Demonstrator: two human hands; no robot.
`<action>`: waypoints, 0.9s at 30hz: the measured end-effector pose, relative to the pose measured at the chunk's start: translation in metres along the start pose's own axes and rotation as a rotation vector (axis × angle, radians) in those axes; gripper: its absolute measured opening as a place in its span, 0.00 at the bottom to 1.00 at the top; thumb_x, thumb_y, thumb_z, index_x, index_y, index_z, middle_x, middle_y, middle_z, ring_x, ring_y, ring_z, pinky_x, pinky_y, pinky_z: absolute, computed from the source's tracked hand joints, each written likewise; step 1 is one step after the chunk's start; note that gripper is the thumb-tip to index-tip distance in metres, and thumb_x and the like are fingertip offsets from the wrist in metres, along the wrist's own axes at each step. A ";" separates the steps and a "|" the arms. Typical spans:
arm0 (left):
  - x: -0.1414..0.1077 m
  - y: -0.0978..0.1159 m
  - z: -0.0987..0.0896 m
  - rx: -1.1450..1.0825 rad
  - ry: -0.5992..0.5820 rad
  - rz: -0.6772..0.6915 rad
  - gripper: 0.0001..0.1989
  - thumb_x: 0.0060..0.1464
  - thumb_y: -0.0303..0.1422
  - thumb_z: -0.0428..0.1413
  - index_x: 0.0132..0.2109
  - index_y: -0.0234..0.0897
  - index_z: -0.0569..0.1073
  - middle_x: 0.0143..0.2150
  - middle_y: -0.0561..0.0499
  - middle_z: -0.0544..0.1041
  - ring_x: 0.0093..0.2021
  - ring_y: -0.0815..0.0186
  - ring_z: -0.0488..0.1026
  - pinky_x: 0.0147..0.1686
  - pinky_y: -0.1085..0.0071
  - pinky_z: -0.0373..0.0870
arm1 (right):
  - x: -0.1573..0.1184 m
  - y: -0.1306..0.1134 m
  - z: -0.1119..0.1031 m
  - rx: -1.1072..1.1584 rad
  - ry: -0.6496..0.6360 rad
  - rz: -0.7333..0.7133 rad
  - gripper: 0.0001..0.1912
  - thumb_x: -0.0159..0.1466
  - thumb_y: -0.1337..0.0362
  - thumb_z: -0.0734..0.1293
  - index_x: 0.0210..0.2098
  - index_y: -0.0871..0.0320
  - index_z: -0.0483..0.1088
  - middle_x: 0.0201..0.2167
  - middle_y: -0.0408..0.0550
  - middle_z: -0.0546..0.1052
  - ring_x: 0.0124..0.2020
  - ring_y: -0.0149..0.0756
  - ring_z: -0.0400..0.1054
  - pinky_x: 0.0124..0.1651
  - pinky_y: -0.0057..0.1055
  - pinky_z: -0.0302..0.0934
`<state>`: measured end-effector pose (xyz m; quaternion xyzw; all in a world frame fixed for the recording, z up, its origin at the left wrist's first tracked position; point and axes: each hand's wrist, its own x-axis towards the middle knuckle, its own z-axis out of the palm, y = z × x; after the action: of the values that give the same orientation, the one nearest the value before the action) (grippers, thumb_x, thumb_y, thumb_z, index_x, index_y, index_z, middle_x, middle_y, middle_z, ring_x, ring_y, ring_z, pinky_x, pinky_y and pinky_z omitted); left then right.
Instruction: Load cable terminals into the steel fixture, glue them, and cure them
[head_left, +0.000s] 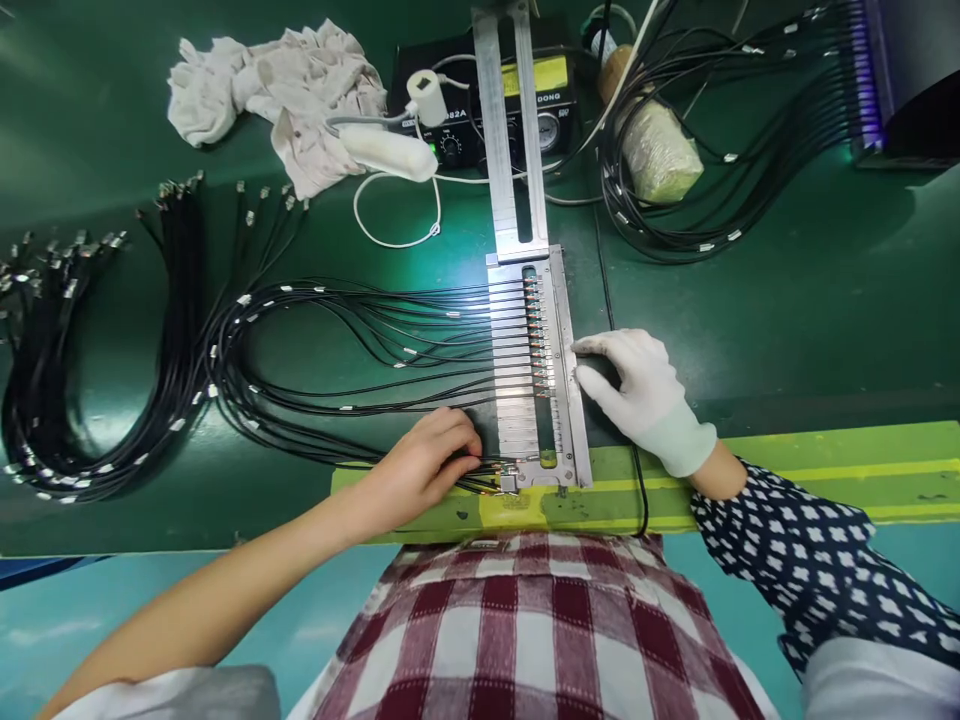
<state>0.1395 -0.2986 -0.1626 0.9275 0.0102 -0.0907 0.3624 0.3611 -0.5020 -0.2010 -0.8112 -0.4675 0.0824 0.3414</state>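
— So, where does the metal holder (pixel 566 375) lie?

— Between the two hands. Lies flat, long side pointing away from the person. Near end sits over the light green strip (pixel 787 480) along the edge of the dark green table (pixel 780 340). Slotted metal bar (pixel 493 110) at the far end.

— Left hand (pixel 435 460)?

— Bare. Just left of the holder's near corner, over the lowest black cables (pixel 360 405). Fingers curled, tips of thumb and forefinger near each other. Palm side hidden; cannot tell whether a cable is pinched.

— Right hand (pixel 637 390)?

— White glove (pixel 649 395). Right of the holder, about midway along it. Thumb and forefinger parted, tips against the right edge. Nothing gripped that I can see.

— And the cables?

— Loop round on the left, then run across to the holder. Many ends sit side by side in its row of grooves, coppery tips showing at the long opening. Small white tags along them.

— Anything about?

— Thicker cable bundle (pixel 176 310) at far left. Crumpled cloth (pixel 300 95) beyond the loop. Black box (pixel 450 135) with a dial, partly behind the bar. Second cable coil (pixel 675 255) at upper right, a wrapped block (pixel 660 150) within its curve.
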 end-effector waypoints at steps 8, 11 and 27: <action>0.028 -0.016 0.011 0.110 0.293 0.265 0.15 0.67 0.22 0.50 0.57 0.35 0.71 0.43 0.46 0.74 0.43 0.66 0.71 0.43 0.71 0.72 | 0.003 -0.001 -0.001 -0.009 -0.015 0.027 0.08 0.70 0.60 0.64 0.45 0.52 0.72 0.44 0.46 0.80 0.49 0.47 0.69 0.54 0.47 0.58; 0.034 -0.019 0.008 0.216 0.236 0.301 0.16 0.67 0.21 0.47 0.56 0.33 0.72 0.41 0.45 0.73 0.41 0.65 0.70 0.40 0.71 0.71 | 0.003 -0.001 -0.002 -0.004 -0.032 0.045 0.08 0.69 0.60 0.64 0.45 0.52 0.72 0.45 0.46 0.80 0.50 0.47 0.69 0.54 0.47 0.58; 0.039 -0.023 -0.002 0.218 0.136 0.350 0.18 0.65 0.19 0.46 0.58 0.31 0.71 0.42 0.44 0.71 0.41 0.65 0.69 0.42 0.71 0.71 | 0.004 -0.003 -0.004 0.021 -0.026 0.056 0.08 0.70 0.59 0.63 0.46 0.52 0.72 0.43 0.46 0.79 0.48 0.47 0.69 0.54 0.46 0.56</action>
<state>0.1759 -0.2823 -0.1836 0.9528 -0.1364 0.0360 0.2689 0.3633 -0.4998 -0.1955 -0.8191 -0.4482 0.1076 0.3415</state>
